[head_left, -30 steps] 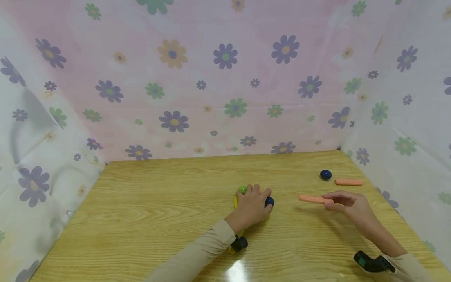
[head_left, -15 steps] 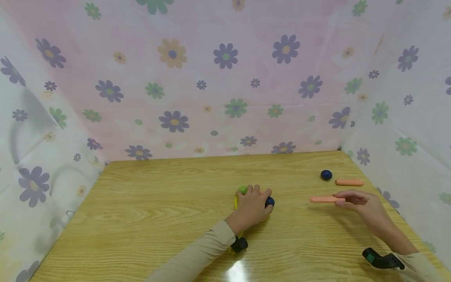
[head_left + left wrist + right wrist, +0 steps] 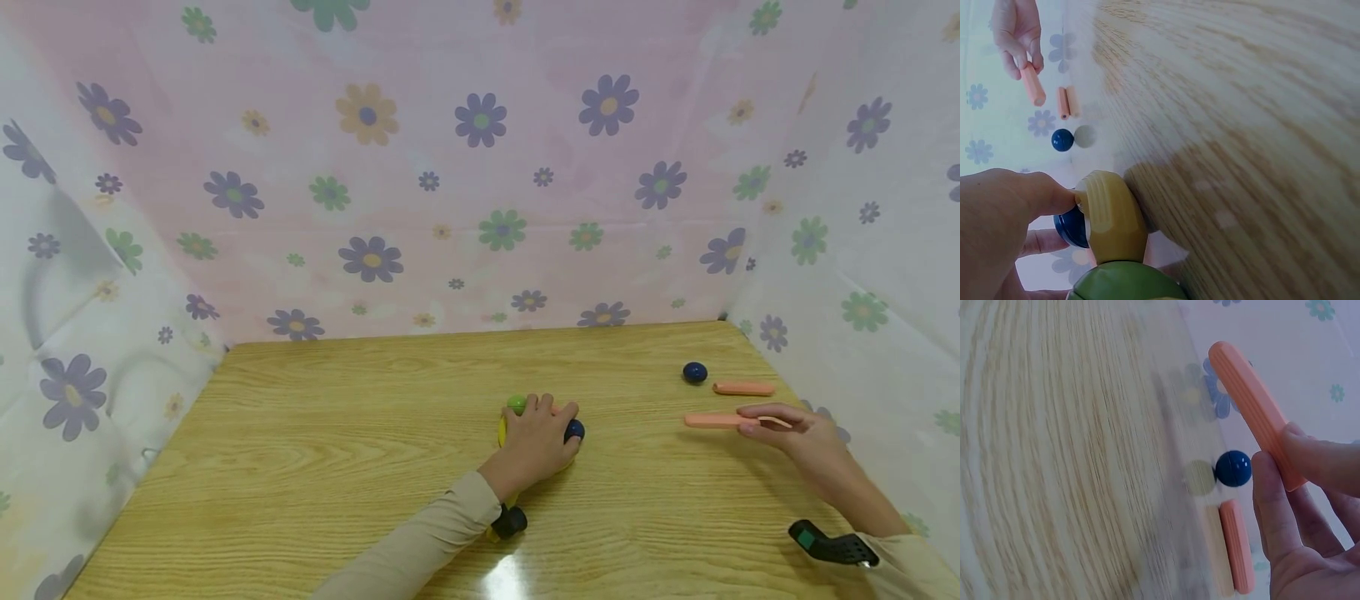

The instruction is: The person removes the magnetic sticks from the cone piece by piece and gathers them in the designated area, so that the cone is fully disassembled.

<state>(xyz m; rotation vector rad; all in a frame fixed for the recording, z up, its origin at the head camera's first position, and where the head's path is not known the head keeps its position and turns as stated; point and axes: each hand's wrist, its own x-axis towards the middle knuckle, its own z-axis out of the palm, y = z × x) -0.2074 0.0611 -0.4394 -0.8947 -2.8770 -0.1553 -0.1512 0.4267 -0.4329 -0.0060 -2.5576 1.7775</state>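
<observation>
My right hand pinches an orange ribbed rod by one end, between thumb and fingers; the rod points left and is held above the table. At the table's middle my left hand grips a toy build of joined pieces from above. Of that build, a lime-green ball, a dark blue ball and a yellow curved piece show, with a green piece beside the yellow one. The left thumb presses the yellow piece in the left wrist view. The palm hides the build's middle.
A loose dark blue ball and a second orange rod lie at the table's back right. Flowered cloth stands behind the wooden table and along its sides.
My right hand has moved to the right with the orange rod in its fingers. The left hand and the toy build have stayed in place.
</observation>
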